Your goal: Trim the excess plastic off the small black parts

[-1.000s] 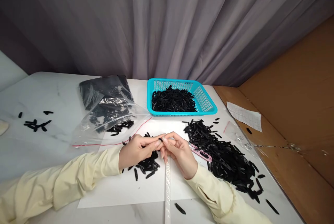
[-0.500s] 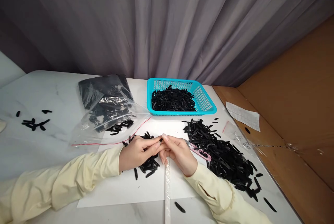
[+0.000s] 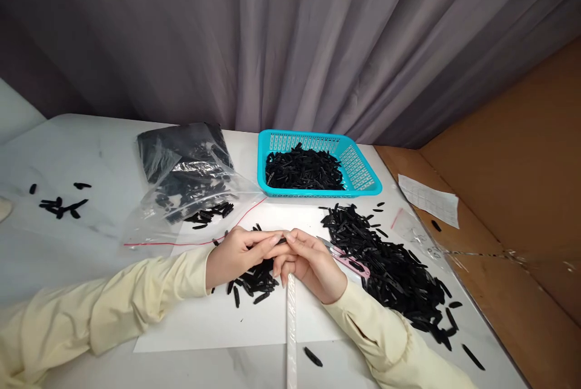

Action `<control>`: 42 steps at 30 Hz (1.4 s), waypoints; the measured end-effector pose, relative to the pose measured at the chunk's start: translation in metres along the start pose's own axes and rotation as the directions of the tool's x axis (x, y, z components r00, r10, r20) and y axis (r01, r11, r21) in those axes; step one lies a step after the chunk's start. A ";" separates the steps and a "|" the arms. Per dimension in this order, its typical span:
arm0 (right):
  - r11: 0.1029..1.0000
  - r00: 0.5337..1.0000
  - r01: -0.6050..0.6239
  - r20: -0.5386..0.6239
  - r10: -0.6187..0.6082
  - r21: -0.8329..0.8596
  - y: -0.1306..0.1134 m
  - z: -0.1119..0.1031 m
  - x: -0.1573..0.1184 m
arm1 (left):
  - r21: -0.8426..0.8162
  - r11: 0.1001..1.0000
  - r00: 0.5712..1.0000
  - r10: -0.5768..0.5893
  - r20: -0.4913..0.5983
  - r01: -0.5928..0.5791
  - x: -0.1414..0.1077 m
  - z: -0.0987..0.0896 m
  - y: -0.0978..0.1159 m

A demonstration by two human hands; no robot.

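A small black strip (image 3: 282, 240) is pinched between my left hand (image 3: 240, 256) and my right hand (image 3: 313, 262), whose fingertips meet over the white sheet (image 3: 204, 328). Under and beside my left hand lies a small pile of black strips (image 3: 256, 283). Below my right hand's curled fingers a pale, shiny strip (image 3: 291, 328) runs down to the bottom edge. To the right of my right hand, a pink-handled tool (image 3: 347, 260) lies partly under a larger pile of black strips (image 3: 390, 274).
A turquoise basket (image 3: 320, 193) holding black strips stands at the back. Left of it lies a clear zip bag (image 3: 195, 177) with black contents. Loose black pieces (image 3: 61, 207) are at the far left. A paper (image 3: 429, 198) and a clear bag (image 3: 420, 238) lie at the right.
The fingertips have shifted slightly, and more of the black strip now shows between them. The whole view has moved a little.
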State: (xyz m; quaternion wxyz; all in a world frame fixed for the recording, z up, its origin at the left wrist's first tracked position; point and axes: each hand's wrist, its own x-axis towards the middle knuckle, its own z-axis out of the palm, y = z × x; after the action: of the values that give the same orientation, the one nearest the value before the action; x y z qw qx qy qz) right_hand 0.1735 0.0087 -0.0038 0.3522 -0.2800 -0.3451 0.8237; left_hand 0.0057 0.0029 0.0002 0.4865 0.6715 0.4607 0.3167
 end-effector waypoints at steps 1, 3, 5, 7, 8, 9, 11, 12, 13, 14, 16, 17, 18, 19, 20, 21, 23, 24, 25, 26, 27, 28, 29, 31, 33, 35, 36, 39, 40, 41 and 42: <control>1.000 1.000 -0.007 0.007 0.007 0.002 0.000 0.000 0.000 | -0.015 1.000 1.000 -0.008 0.003 0.008 0.000 0.000 0.000; 1.000 1.000 -0.013 0.022 0.013 0.003 -0.001 -0.001 -0.001 | -0.026 0.999 1.000 -0.019 0.005 0.019 0.001 0.000 0.002; 1.000 0.999 -0.017 0.030 0.017 0.005 -0.001 -0.001 -0.001 | -0.030 0.999 1.000 -0.016 -0.006 0.016 0.001 0.000 0.003; 1.000 0.999 -0.030 0.034 0.029 0.004 0.000 -0.001 -0.002 | -0.047 0.999 1.000 -0.022 -0.010 0.021 0.001 -0.001 0.005; 0.999 0.999 -0.035 0.035 0.035 0.002 0.000 -0.001 -0.002 | -0.057 0.998 0.999 -0.030 -0.010 0.030 0.002 -0.001 0.006; 0.999 0.999 -0.036 0.035 0.036 -0.002 0.000 0.000 -0.002 | -0.067 0.997 0.999 -0.043 -0.010 0.043 0.002 -0.001 0.007; 1.000 0.999 -0.024 0.030 0.025 -0.011 0.000 0.000 -0.002 | -0.077 0.995 0.998 -0.068 -0.011 0.067 0.002 -0.001 0.008; 1.000 1.000 -0.013 0.026 0.014 -0.014 0.000 0.000 -0.003 | -0.078 0.994 0.997 -0.073 -0.016 0.072 0.002 -0.001 0.008; 1.000 1.000 -0.002 0.021 0.002 -0.016 0.000 0.001 -0.003 | -0.079 0.994 0.997 -0.076 -0.020 0.074 0.002 -0.001 0.008; 1.000 1.000 0.008 0.016 -0.008 -0.017 0.000 0.001 -0.003 | -0.081 0.994 0.997 -0.076 -0.022 0.074 0.001 -0.001 0.008; 1.000 1.000 0.021 0.007 -0.021 -0.018 0.000 0.001 -0.003 | -0.086 0.994 0.997 -0.071 -0.023 0.069 0.001 -0.001 0.008; 1.000 1.000 0.025 0.005 -0.025 -0.018 -0.001 0.001 -0.003 | -0.088 0.994 0.998 -0.067 -0.023 0.065 0.002 -0.001 0.007; 0.999 1.000 0.028 0.004 -0.028 -0.019 -0.001 0.000 -0.003 | -0.091 0.994 0.998 -0.062 -0.024 0.059 0.002 -0.001 0.007; 0.999 0.999 0.032 0.007 -0.031 -0.021 -0.001 0.000 -0.003 | -0.095 0.994 0.998 -0.055 -0.026 0.052 0.002 -0.001 0.006; 0.999 0.999 0.035 0.012 -0.035 -0.022 -0.001 0.000 -0.003 | -0.101 0.994 0.998 -0.048 -0.028 0.045 0.002 -0.001 0.006; 0.999 0.999 0.040 0.018 -0.040 -0.022 -0.001 0.000 -0.003 | -0.109 0.993 0.999 -0.041 -0.029 0.038 0.002 -0.001 0.006; 0.998 0.998 0.051 0.027 -0.051 -0.024 -0.001 -0.001 -0.004 | -0.124 0.992 0.999 -0.032 -0.026 0.029 0.002 -0.001 0.006; 0.998 0.998 0.057 0.029 -0.057 -0.026 -0.001 -0.001 -0.004 | -0.126 0.992 0.999 -0.029 -0.021 0.026 0.002 -0.001 0.006; 0.998 0.998 0.063 0.030 -0.063 -0.028 -0.001 -0.001 -0.004 | -0.124 0.992 1.000 -0.026 -0.016 0.024 0.002 -0.001 0.006; 0.997 0.997 0.068 0.030 -0.067 -0.030 -0.001 -0.002 -0.004 | -0.117 0.993 1.000 -0.022 -0.012 0.021 0.002 -0.001 0.007; 0.997 0.997 0.071 0.030 -0.070 -0.032 -0.001 -0.002 -0.004 | -0.111 0.994 1.000 -0.018 -0.009 0.017 0.001 -0.001 0.007; 0.997 0.997 0.074 0.031 -0.073 -0.034 0.000 -0.002 -0.004 | -0.107 0.994 1.000 -0.014 -0.007 0.013 0.001 -0.001 0.008; 0.996 0.997 0.078 0.032 -0.076 -0.037 0.000 -0.002 -0.004 | -0.107 0.994 1.000 -0.011 -0.005 0.010 0.001 -0.001 0.008; 0.995 0.996 0.087 0.034 -0.086 -0.045 0.000 -0.003 -0.004 | -0.118 0.993 1.000 -0.018 0.010 0.019 0.001 -0.001 0.009; 0.994 0.995 0.101 0.034 -0.099 -0.052 0.001 -0.004 -0.004 | -0.137 0.990 0.998 -0.041 0.041 0.047 0.001 -0.002 0.010; 0.993 0.994 0.107 0.032 -0.105 -0.054 0.001 -0.004 -0.004 | -0.151 0.985 0.995 -0.069 0.071 0.080 0.001 -0.002 0.011; 0.993 0.994 0.108 0.033 -0.107 -0.053 0.002 -0.005 -0.005 | -0.156 0.984 0.994 -0.078 0.082 0.090 0.001 -0.002 0.011; 0.992 0.993 0.113 0.037 -0.112 -0.051 0.001 -0.005 -0.005 | -0.168 0.981 0.993 -0.083 0.089 0.097 0.001 -0.002 0.011; 0.992 0.993 0.117 0.038 -0.115 -0.050 0.001 -0.005 -0.005 | -0.174 0.980 0.993 -0.079 0.090 0.094 0.000 -0.002 0.011; 0.992 0.992 0.121 0.038 -0.120 -0.045 0.000 -0.005 -0.005 | -0.180 0.980 0.993 -0.073 0.093 0.089 0.000 -0.002 0.011; 0.991 0.992 0.124 0.034 -0.123 -0.041 0.000 -0.005 -0.005 | -0.184 0.979 0.993 -0.069 0.098 0.086 0.000 -0.003 0.011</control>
State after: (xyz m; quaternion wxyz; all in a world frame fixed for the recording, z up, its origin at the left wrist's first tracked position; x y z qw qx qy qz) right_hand 0.1798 0.0063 -0.0057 0.3909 -0.2526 -0.3848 0.7971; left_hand 0.0067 0.0027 0.0111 0.5801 0.6177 0.4319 0.3088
